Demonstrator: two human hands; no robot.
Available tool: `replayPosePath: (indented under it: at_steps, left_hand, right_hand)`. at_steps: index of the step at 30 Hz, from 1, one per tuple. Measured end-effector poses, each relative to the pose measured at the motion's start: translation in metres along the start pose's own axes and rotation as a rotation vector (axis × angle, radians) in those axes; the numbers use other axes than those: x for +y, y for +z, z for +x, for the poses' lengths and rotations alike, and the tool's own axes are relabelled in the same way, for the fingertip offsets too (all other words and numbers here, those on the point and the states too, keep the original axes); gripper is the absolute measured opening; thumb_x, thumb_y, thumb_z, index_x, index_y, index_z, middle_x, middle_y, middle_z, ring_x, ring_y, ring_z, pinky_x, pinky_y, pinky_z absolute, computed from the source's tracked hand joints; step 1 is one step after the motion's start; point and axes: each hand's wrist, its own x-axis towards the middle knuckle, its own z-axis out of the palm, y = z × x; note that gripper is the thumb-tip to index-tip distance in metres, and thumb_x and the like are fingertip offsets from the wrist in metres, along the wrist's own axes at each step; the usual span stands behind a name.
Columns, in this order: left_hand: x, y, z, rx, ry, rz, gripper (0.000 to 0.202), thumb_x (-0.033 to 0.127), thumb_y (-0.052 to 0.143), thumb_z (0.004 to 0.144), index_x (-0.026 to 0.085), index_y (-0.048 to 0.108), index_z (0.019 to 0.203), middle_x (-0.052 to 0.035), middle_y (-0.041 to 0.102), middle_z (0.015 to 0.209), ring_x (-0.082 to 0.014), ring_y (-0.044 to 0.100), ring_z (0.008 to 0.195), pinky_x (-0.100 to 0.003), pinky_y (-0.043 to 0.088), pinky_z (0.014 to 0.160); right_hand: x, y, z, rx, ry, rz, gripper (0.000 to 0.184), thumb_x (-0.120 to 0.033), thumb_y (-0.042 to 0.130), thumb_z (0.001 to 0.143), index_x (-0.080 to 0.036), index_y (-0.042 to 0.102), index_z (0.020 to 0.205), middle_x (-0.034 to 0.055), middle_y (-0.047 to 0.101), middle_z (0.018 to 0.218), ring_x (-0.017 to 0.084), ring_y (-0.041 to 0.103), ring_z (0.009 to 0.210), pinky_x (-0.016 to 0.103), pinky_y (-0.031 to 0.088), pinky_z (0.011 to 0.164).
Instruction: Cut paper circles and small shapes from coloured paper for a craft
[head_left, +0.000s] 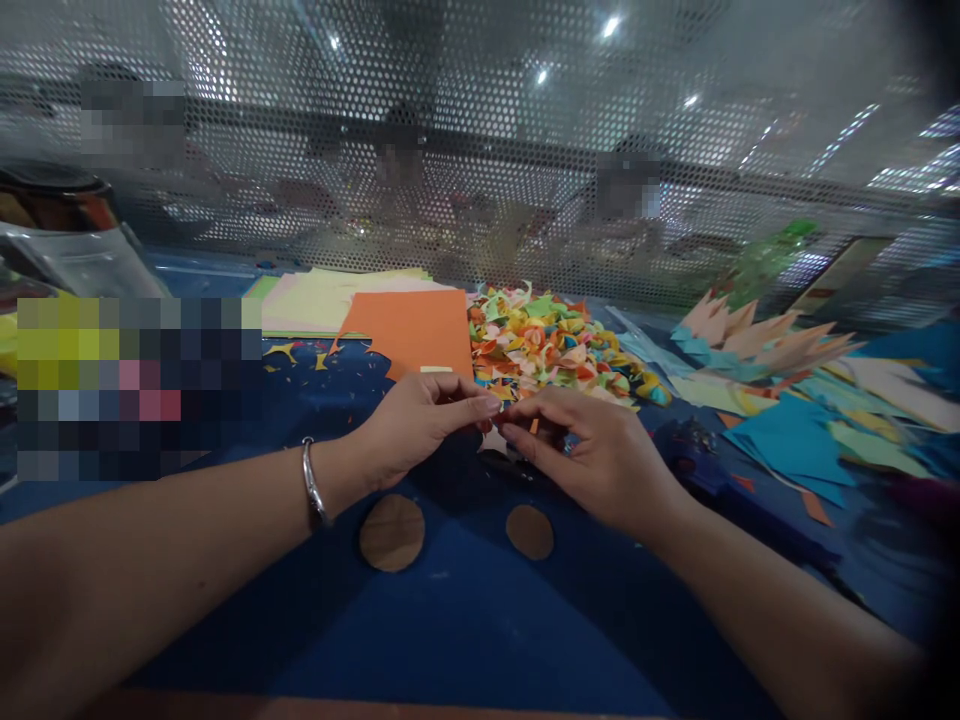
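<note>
blue table surface [480, 620]: orange sheet [412, 330] and heap of folded coloured pieces [555, 350] lie toward the far edge. left hand [416, 420] and right hand [592, 455] meet mid-surface, fingertips pinched together on a small paper piece [495, 440]. two brown discs [391, 532] lie just nearer.

Worked over a table under a blue cloth [465, 620]. Lay on it: an orange paper sheet [412, 328] against a stack of pale sheets [322, 298], a heap of small folded coloured papers [559, 345], teal and peach offcuts [780, 400] to the right, two round brown discs [391, 532] nearest.
</note>
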Motion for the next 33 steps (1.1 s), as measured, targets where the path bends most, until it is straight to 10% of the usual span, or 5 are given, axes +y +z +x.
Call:
replayPosePath:
  at_steps: [20, 33]
  left_hand:
    - [-0.0045, 0.0010, -0.0019, 0.054, 0.211, 0.484, 0.022, 0.034, 0.065, 0.081, 0.014, 0.068, 0.087, -0.0072, 0.072, 0.080, -0.0169, 0.066, 0.073, -0.030, 0.052, 0.069]
    - [-0.0072, 0.0012, -0.0008, 0.052, 0.225, 0.429, 0.031, 0.038, 0.070, 0.080, 0.014, 0.066, 0.098, -0.0060, 0.070, 0.085, -0.0143, 0.065, 0.075, -0.027, 0.052, 0.069]
  right_hand:
    - [-0.0003, 0.0013, -0.0001, -0.024, -0.041, -0.033, 0.012, -0.025, 0.058, 0.091, -0.019, 0.067, 0.087, 0.0013, 0.062, 0.074, 0.011, 0.055, 0.060, 0.024, 0.042, 0.056]
    - [0.0016, 0.0028, -0.0008, -0.034, -0.010, 0.018, 0.013, -0.025, 0.058, 0.090, -0.018, 0.069, 0.090, 0.0017, 0.064, 0.077, 0.010, 0.055, 0.059, 0.023, 0.044, 0.054]
